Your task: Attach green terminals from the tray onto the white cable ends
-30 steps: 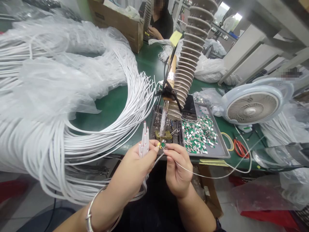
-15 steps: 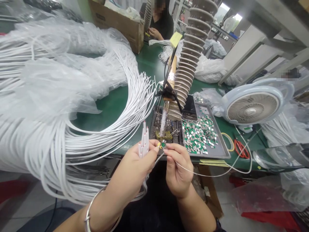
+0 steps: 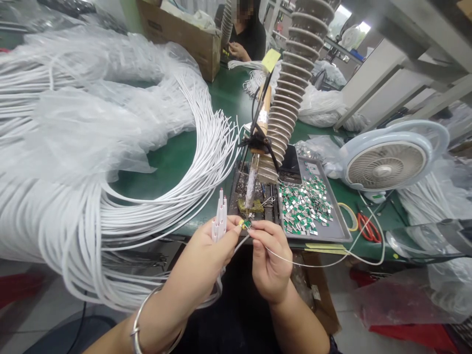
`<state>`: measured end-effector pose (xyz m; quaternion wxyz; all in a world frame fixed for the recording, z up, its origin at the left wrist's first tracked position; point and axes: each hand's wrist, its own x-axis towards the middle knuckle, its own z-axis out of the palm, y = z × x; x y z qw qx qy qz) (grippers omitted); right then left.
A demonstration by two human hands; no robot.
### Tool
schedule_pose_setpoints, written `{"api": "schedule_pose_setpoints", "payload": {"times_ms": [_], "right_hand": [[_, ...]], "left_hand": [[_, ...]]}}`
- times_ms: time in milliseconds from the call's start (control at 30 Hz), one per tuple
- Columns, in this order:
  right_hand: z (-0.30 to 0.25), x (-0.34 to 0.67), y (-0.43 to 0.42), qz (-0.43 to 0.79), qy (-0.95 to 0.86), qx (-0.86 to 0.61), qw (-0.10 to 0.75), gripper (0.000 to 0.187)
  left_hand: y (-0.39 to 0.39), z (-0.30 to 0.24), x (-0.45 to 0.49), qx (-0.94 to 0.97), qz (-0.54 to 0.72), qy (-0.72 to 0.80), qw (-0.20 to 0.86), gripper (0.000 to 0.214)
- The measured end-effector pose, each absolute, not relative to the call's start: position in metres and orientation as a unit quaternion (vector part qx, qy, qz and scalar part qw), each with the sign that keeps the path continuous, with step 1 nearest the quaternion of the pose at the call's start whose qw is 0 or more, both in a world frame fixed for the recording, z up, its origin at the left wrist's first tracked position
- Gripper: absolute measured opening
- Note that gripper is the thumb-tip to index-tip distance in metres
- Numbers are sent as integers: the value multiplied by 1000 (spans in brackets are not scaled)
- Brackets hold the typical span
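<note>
My left hand (image 3: 216,246) is closed around several white cables (image 3: 220,221), whose ends with reddish tips stand up above the fist. At its thumb and fingertip, beside a bit of yellow, is a small green circuit board (image 3: 247,223). My right hand (image 3: 272,255) pinches a thin solder wire (image 3: 313,266) close to the board; the wire curves away to the right. Just above the board hangs the tip end of a soldering iron (image 3: 251,182) with a wooden handle, fixed pointing down. Fingertips partly hide the board, so contact with the iron cannot be told.
A large bundle of white cables (image 3: 162,216) in plastic covers the left side. Right of the iron lies a grey tray (image 3: 341,228) of small green boards. A ribbed hose (image 3: 287,98), fan (image 3: 387,164), red-handled tool (image 3: 369,228) and yellow tape roll (image 3: 348,216) stand around. A person (image 3: 250,39) sits opposite.
My right hand and the circuit board have shifted slightly to the left. My left hand keeps its hold on the white cables, almost unmoved.
</note>
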<state>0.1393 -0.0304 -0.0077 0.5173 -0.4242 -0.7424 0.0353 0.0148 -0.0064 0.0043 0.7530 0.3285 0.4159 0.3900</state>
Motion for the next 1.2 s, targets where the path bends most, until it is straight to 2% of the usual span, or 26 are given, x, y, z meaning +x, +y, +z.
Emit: {"api": "schedule_pose_setpoints", "payload": {"times_ms": [867, 1100, 1200], "right_hand": [[-2, 139, -28, 16, -741, -427, 518, 27], [-7, 141, -32, 46, -737, -425, 524, 28], [-12, 142, -34, 71, -720, -426, 543, 34]], "left_hand": [[-6, 7, 13, 362, 393, 402, 744, 28], [-8, 2, 13, 366, 376, 421, 740, 29], [-7, -1, 11, 403, 355, 432, 725, 36]]}}
